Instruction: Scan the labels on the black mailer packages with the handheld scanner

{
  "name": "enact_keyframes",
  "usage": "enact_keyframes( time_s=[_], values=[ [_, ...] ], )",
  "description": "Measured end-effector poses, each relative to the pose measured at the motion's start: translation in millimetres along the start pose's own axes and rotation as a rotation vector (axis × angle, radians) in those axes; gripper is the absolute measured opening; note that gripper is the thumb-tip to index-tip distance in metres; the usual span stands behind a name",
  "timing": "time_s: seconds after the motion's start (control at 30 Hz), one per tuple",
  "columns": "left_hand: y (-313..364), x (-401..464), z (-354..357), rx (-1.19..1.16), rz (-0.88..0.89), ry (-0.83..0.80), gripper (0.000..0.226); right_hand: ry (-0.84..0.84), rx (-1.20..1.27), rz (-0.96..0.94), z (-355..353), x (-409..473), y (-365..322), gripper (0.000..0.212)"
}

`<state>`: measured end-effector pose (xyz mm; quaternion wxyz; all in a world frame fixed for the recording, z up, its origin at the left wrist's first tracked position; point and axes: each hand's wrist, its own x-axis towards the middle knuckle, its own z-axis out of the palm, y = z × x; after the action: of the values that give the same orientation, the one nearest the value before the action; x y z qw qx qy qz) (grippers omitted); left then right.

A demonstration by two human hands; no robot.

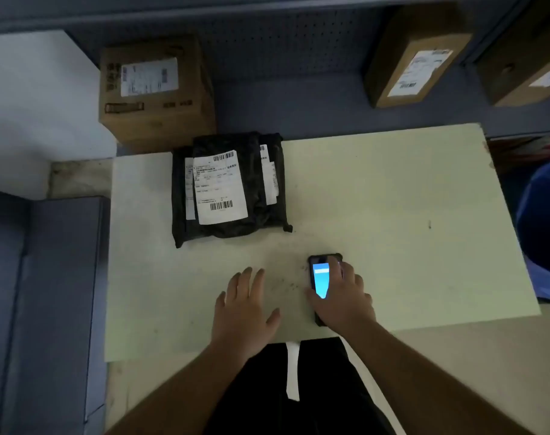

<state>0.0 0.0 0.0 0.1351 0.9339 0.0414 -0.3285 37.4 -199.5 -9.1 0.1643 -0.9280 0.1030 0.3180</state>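
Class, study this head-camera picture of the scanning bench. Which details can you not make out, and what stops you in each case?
- Lower black mailers, head view: the top mailer covers them, so their count and labels stay hidden.
- Top label's text: too small and blurred to read.
- Handheld scanner: right hand covers its lower body; screen content is only a blue glow.
- Blue object: cut off by the right edge.

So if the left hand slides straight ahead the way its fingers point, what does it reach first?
The left hand lies flat and open on the table, fingers pointing away and slightly right. Bare tabletop comes first, then probably the near edge of the stack of black mailers, near its right corner, though the exact line is uncertain.
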Motion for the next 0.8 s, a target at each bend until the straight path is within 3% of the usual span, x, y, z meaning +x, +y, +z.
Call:
enact_keyframes(
  time_s=[0.23,0.8],
  values=[
    [-1,7,19,0.036,0.019,0.014,0.086,0.015,0.035,0.102,18,2,8,0.102],
    [-23,6,31,0.034,-0.01,0.008,0.087,0.071,0.056,0.295,41,10,3,0.097]
  ],
)
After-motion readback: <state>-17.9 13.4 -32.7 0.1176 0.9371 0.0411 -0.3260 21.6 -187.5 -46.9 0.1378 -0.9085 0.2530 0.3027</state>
